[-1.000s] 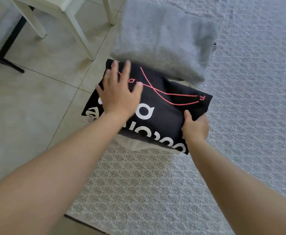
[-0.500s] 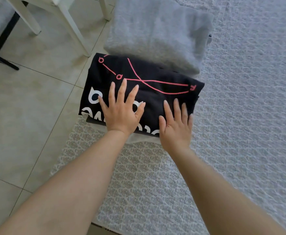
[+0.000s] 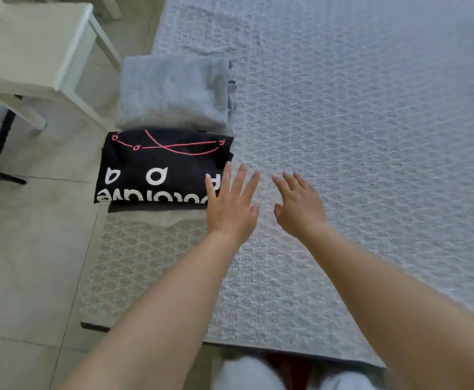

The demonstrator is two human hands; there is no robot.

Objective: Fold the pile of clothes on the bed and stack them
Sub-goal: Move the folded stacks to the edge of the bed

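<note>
Hovering hands [image 3: 264, 204] beside black shirt [image 3: 157, 167] at bed [image 3: 370, 136] edge.

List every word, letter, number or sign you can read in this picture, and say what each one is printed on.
"a o" in large white letters, partly hidden by the left hand: on the folded black shirt.
White word along the shirt's near edge: cut off by the fold, not readable.
Small pink marks at the ends of the pink lines: too small to read.
Folded grey garment: no text.

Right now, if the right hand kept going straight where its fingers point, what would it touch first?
Probably only the bedspread. The right hand points up and slightly left; the grey folded garment lies off that line, though depth is unclear.
</note>
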